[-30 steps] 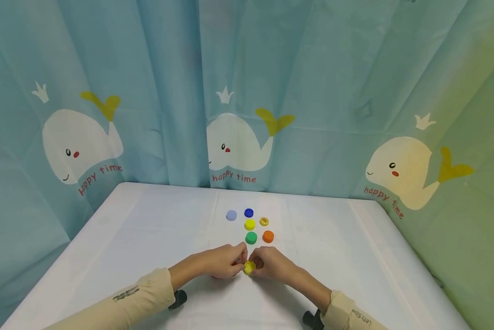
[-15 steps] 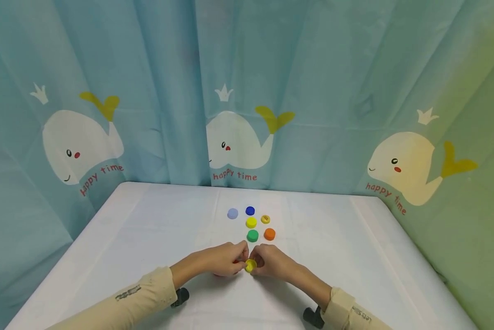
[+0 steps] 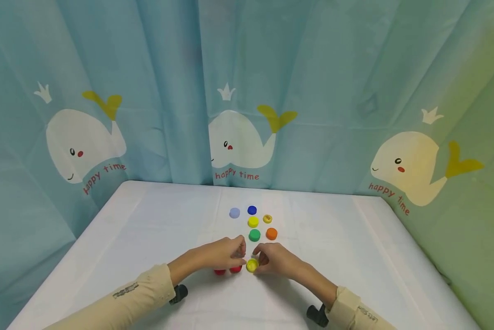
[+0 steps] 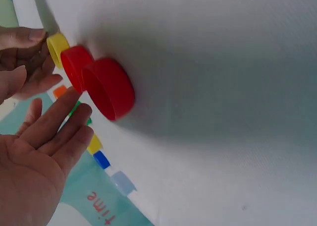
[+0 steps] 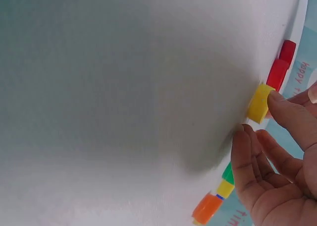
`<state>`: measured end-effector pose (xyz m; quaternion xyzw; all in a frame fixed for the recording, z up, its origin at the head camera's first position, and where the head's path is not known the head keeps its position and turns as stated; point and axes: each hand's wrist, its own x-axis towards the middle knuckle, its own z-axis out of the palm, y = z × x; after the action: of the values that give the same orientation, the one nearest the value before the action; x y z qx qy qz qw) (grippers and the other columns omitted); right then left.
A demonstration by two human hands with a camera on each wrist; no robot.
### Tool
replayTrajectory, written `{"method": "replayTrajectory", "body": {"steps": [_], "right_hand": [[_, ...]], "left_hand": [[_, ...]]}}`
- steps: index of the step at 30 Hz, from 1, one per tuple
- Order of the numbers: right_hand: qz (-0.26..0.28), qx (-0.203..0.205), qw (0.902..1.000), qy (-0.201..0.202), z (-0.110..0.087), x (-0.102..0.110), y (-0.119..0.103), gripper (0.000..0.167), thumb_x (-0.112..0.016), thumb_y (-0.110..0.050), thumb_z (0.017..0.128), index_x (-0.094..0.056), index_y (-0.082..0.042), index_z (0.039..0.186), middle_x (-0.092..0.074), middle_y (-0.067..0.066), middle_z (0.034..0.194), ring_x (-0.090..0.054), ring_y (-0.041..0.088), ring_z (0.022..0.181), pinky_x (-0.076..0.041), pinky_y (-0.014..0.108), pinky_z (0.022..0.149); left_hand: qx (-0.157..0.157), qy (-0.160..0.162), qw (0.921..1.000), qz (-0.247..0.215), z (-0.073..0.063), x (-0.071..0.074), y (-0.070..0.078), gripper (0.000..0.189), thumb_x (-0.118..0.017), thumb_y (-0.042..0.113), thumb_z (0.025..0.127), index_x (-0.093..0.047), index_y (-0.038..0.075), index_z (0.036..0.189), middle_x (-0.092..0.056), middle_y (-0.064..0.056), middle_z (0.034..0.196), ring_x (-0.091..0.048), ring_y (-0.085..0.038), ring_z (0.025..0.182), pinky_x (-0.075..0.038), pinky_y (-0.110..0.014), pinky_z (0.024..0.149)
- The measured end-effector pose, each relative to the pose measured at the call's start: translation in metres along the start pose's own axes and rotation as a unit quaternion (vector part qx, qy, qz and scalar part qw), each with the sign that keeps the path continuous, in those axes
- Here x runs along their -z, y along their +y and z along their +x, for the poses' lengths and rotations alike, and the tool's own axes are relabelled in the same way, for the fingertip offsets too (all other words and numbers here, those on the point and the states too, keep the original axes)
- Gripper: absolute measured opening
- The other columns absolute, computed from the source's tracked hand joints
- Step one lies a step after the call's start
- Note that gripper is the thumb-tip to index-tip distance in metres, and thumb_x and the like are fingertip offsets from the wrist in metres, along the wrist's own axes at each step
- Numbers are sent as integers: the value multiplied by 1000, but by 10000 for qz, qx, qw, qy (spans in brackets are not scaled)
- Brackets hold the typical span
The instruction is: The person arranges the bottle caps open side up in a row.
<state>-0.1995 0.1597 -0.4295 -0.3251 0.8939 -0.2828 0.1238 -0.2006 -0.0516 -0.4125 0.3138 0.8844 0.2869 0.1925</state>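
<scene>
White table [image 3: 333,256]: upturned yellow cap [image 3: 252,265] between right hand [image 3: 280,260] and 2 red caps [image 4: 118,87].

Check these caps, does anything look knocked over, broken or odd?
Nothing looks damaged or tipped. Mildly odd: the yellow cap by the right hand sits hollow side up, while the green cap seems closed on top.

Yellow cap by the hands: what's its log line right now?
left hand: by two red caps | right hand: thumb at front yellow cap, fingers off it | green cap, orange cap: farther back, untouched
</scene>
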Motion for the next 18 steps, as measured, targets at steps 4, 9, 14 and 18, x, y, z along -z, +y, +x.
{"method": "replayTrajectory", "body": {"steps": [4,9,14,18], "right_hand": [[-218,-105,9997,98,0,6,-2,35,-80,-11,74,-63,0,102,-63,2,79,-57,9,70,-49,19,66],[-510,156,9977,407,2,14,-1,29,-78,-13,77,-65,0,100,-64,2,79,-57,10,70,-49,21,64],[-636,48,9960,630,12,24,2,25,-75,-15,80,-66,-2,100,-63,-1,79,-57,11,70,-49,20,63],[-596,-125,9950,790,21,30,4,23,-75,-13,81,-67,-1,99,-62,-1,79,-57,12,72,-49,20,63]], "left_hand": [[71,209,9998,-7,-1,7,-5,24,-66,21,88,-49,11,101,-65,-4,101,-58,-8,76,-49,-22,70],[275,536,9982,-46,1,17,-10,26,-67,20,88,-49,9,102,-65,-12,108,-62,-18,90,-51,-27,73],[577,772,9953,-58,10,30,-20,29,-68,18,88,-50,5,106,-63,-16,114,-60,-27,103,-51,-34,80],[823,906,9925,51,17,36,-30,31,-70,16,86,-51,3,106,-63,-17,112,-60,-28,102,-51,-35,81]]}}
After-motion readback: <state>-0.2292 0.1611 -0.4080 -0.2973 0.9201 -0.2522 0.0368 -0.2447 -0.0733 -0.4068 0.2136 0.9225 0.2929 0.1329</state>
